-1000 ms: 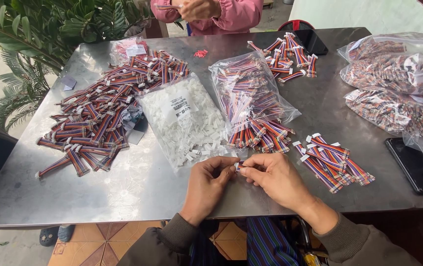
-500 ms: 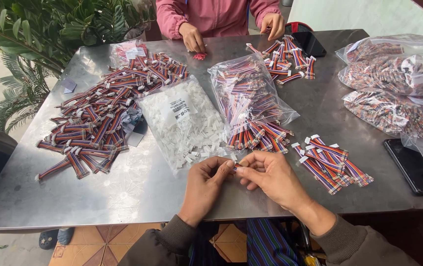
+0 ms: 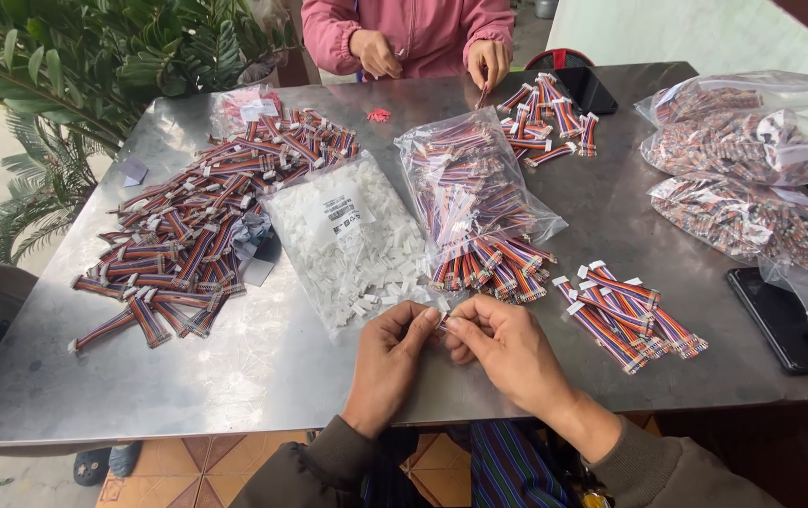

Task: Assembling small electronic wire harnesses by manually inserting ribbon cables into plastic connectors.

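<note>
My left hand and my right hand meet at the near edge of the metal table, fingertips pinched together on a small white connector that is mostly hidden. Just beyond them lies a clear bag of white connectors. An open bag of multicoloured ribbon cables spills toward my hands. A small pile of finished cables lies right of my right hand.
A big heap of ribbon cables covers the left side. Another person in a pink top works at the far edge beside a cable pile. Filled bags and a dark phone sit at right. Plants stand at left.
My hands stay pinched together in the same spot. The person opposite has lowered both hands from chest height onto the far edge of the table.
</note>
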